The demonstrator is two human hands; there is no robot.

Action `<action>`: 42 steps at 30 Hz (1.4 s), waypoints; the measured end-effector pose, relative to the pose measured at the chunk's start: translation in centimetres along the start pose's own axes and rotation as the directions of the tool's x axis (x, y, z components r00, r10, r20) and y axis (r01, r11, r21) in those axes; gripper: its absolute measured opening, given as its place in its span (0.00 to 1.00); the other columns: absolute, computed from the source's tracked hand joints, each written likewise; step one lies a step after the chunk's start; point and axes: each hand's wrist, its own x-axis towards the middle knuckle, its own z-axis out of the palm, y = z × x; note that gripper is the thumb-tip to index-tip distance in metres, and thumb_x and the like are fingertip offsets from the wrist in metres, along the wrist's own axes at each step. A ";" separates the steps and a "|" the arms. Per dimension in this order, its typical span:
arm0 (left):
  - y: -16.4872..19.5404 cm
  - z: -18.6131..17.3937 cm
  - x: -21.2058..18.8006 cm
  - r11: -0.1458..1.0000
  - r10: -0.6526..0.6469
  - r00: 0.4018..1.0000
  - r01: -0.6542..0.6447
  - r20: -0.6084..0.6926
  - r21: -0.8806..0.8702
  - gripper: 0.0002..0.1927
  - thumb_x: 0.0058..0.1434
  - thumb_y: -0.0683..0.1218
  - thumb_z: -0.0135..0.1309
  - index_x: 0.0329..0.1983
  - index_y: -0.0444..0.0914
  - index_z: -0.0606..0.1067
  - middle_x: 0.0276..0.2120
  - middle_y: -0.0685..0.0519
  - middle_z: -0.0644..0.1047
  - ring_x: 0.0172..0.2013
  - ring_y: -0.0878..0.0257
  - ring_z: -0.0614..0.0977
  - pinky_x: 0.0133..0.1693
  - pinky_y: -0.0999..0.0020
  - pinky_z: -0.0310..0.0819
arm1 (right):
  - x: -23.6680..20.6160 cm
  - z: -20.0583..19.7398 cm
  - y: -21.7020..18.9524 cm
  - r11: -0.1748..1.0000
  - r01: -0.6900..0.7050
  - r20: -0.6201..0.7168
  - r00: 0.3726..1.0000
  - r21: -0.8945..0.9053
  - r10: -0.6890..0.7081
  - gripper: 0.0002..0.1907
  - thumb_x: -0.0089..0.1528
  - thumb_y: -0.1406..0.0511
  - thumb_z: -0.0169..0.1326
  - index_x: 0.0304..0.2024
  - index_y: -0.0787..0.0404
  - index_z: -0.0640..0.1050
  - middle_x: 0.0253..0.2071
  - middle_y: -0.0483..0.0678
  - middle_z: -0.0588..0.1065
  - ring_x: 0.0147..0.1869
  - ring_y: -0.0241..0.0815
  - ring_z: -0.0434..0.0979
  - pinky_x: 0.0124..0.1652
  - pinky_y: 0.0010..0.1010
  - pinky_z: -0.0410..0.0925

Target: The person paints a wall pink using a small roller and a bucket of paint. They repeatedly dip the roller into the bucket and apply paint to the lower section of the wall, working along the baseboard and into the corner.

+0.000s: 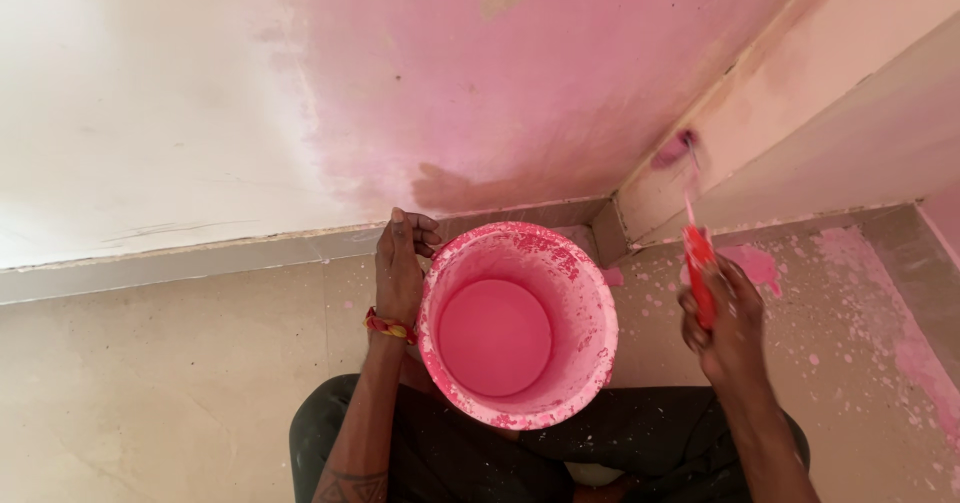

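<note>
The left hand [400, 268] grips the rim of a paint-smeared pink bucket [590, 313] holding pink paint, near the person's lap, while the right hand [725, 328] is closed around a red-handled roller [690, 193] touching the far pink wall [520, 83]

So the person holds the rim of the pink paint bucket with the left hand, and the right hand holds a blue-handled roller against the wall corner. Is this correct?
Not quite. The head view shows the roller has a red handle, not blue. The rest holds: the left hand grips the pink paint bucket at its rim, and the right hand holds the roller against the wall corner.
</note>
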 end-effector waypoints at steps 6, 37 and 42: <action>0.5 0.1 -0.3 0.999 0.033 0.999 -0.033 0.006 -0.013 0.33 0.75 0.64 0.31 0.37 0.33 0.75 0.29 0.52 0.75 0.32 0.65 0.76 0.38 0.68 0.74 | -1.6 -0.6 0.8 1.000 -0.013 -0.028 1.000 -0.002 0.013 0.16 0.71 0.60 0.47 0.57 0.61 0.69 0.23 0.47 0.67 0.12 0.32 0.55 0.13 0.24 0.51; 1.2 0.0 -0.6 0.998 0.056 0.998 -0.056 0.004 0.031 0.32 0.75 0.63 0.31 0.38 0.34 0.75 0.29 0.53 0.75 0.33 0.66 0.76 0.38 0.68 0.74 | 0.3 0.9 1.6 1.000 -0.001 -0.029 1.000 0.029 0.002 0.16 0.70 0.59 0.49 0.56 0.59 0.69 0.23 0.46 0.67 0.13 0.31 0.57 0.14 0.23 0.52; 0.4 0.0 -0.7 0.996 0.080 0.997 -0.081 0.022 0.028 0.32 0.76 0.64 0.31 0.38 0.34 0.74 0.29 0.53 0.75 0.33 0.65 0.75 0.38 0.68 0.74 | -4.3 -2.1 1.6 0.998 -0.045 -0.076 0.996 -0.039 0.042 0.15 0.70 0.60 0.48 0.57 0.57 0.68 0.23 0.46 0.66 0.12 0.32 0.57 0.13 0.25 0.53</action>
